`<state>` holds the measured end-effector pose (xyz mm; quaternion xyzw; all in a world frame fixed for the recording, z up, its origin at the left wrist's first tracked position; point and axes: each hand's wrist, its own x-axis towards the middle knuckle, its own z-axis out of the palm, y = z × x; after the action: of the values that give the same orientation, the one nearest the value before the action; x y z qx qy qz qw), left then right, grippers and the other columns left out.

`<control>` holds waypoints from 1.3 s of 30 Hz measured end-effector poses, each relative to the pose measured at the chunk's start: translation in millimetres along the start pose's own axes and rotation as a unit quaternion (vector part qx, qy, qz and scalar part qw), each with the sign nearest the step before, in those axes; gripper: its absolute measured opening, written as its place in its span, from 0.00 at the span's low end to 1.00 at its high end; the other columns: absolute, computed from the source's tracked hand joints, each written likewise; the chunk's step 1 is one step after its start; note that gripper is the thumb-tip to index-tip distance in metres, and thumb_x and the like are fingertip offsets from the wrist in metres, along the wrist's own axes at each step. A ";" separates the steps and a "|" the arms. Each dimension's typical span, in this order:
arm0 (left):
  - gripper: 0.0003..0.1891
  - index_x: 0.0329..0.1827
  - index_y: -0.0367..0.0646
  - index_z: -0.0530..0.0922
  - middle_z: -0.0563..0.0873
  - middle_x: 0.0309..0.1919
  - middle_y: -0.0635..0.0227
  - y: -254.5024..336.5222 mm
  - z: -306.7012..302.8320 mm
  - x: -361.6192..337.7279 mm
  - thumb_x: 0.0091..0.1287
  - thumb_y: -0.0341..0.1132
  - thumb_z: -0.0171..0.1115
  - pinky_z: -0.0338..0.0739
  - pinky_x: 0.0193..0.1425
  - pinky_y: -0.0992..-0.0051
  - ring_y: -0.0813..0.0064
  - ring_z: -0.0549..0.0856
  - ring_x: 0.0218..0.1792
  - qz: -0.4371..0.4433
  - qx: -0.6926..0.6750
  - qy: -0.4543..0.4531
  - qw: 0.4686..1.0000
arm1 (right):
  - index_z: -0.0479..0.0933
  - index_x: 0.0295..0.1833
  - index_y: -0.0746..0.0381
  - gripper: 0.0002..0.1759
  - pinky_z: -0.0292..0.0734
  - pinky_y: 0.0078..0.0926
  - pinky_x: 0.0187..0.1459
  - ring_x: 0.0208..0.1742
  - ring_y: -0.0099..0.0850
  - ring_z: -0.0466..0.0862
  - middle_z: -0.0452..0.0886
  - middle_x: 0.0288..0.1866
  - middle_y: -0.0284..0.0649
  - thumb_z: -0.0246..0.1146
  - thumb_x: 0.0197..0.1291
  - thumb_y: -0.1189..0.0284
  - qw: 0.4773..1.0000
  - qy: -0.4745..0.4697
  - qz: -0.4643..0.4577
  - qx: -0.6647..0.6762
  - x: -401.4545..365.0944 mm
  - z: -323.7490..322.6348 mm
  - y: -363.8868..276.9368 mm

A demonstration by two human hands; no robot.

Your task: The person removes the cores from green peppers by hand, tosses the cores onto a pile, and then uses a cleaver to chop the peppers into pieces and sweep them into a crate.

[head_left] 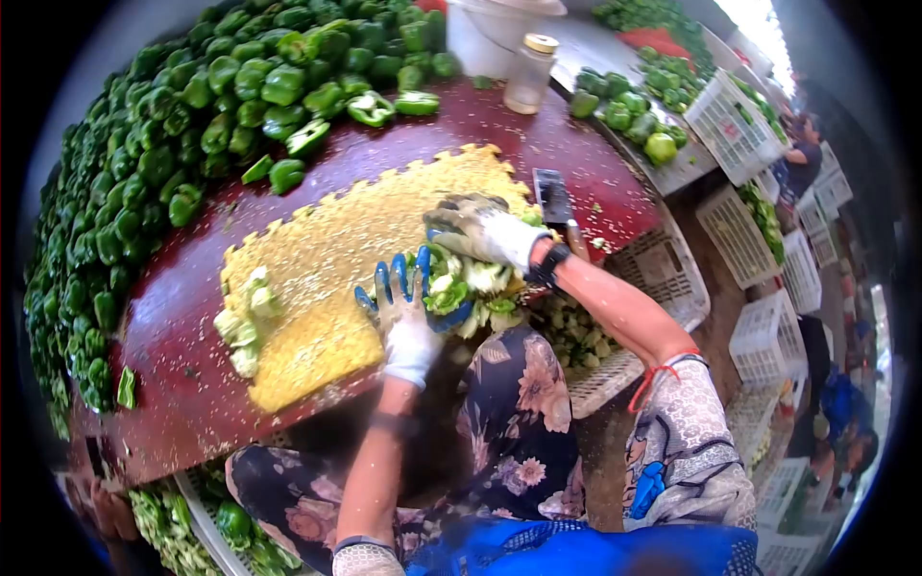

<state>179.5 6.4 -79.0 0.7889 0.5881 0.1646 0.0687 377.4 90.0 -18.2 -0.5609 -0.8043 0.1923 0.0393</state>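
Pale green pepper cores (pixel 466 283) lie in a loose heap at the mat's near edge, between my two hands. My left hand (pixel 399 302), in a white glove with blue fingertips, rests on the yellow foam mat (pixel 327 235) with its fingers spread, its thumb side against the heap. My right hand (pixel 480 230), in a soiled white glove, curls over the top of the heap from the far side. Beyond my right hand lies a knife (pixel 554 200) with a broad dark blade. Several more cores (pixel 247 322) sit at the mat's left end.
A large pile of green peppers (pixel 192 125) covers the back and left of the dark red table (pixel 163 326). A lidded jar (pixel 530 75) and white bucket (pixel 488 38) stand behind. A white basket (pixel 663 274) with cores is below my right arm. Other people and crates are at right.
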 end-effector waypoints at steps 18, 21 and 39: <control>0.37 0.73 0.47 0.70 0.69 0.73 0.59 86.0 28.9 45.9 0.57 0.27 0.72 0.57 0.81 0.64 0.57 0.66 0.75 0.240 -0.431 0.024 0.869 | 0.73 0.66 0.63 0.33 0.70 0.49 0.65 0.64 0.52 0.76 0.78 0.62 0.53 0.67 0.57 0.59 0.919 0.228 0.300 -0.117 -170.5 -11.7 158.1; 0.25 0.66 0.36 0.75 0.77 0.67 0.57 -17.0 -15.3 46.7 0.63 0.22 0.67 0.63 0.76 0.66 0.62 0.73 0.70 0.106 -0.356 0.267 0.889 | 0.77 0.59 0.59 0.22 0.74 0.48 0.58 0.53 0.51 0.81 0.83 0.50 0.52 0.65 0.57 0.71 0.930 0.293 0.162 -0.154 -157.1 5.6 207.9; 0.30 0.75 0.54 0.68 0.69 0.73 0.54 -75.2 -28.0 43.0 0.73 0.56 0.56 0.65 0.77 0.60 0.53 0.67 0.74 0.067 -0.369 0.113 0.920 | 0.66 0.72 0.56 0.33 0.63 0.47 0.73 0.71 0.53 0.70 0.71 0.69 0.57 0.63 0.64 0.59 0.964 0.265 0.008 -0.013 10.9 1.3 -59.6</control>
<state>112.8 67.4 -67.8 0.7213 0.4357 0.4620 0.2764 320.1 82.0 0.0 -0.5987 -0.7632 0.0265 0.2417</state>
